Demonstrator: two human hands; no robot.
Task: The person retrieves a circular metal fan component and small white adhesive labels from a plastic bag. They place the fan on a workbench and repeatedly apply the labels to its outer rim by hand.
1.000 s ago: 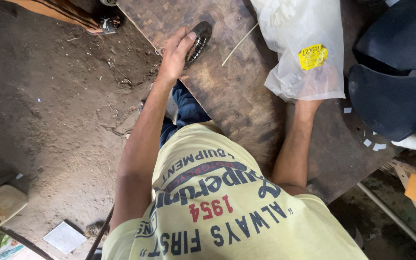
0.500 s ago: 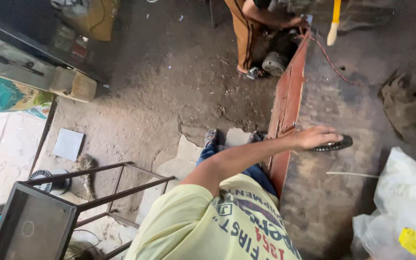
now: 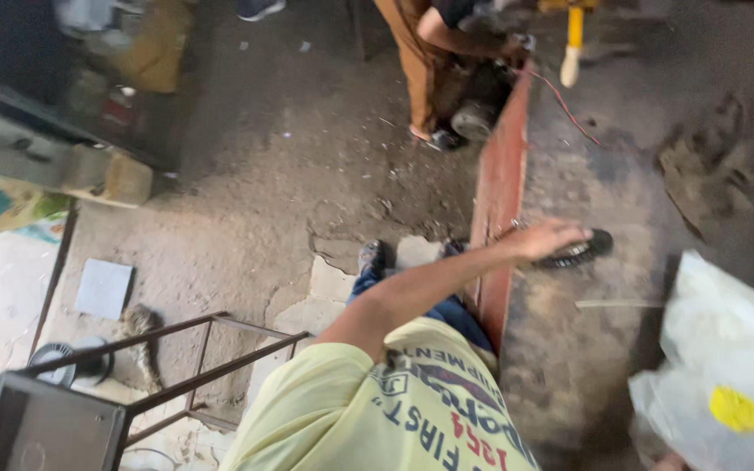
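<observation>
One arm reaches out over the dusty desk [image 3: 569,366]: the left hand [image 3: 544,240] lies flat on a single dark, toothed ring-shaped part [image 3: 579,253], fingers [image 3: 569,234] stretched together across its top rather than curled round it. The ring sits on the desk just under and past the fingertips, close to the desk's reddish edge [image 3: 499,192]. The right hand is out of sight, so I cannot tell how its fingers stand.

Below the fingers lies one thin pale rod [image 3: 617,304], and beyond that one crumpled clear plastic bag [image 3: 726,366] with one round yellow sticker [image 3: 737,410]. Farther out past the fingertips one dark rag [image 3: 699,174] lies in a heap. Above the hand, at the desk's far end, one other person [image 3: 434,44] in brown trousers bends over a machine; one yellow handle [image 3: 575,39] hangs nearby. On the floor behind the wrist stand one metal frame [image 3: 211,349] and one wire spool [image 3: 67,365].
</observation>
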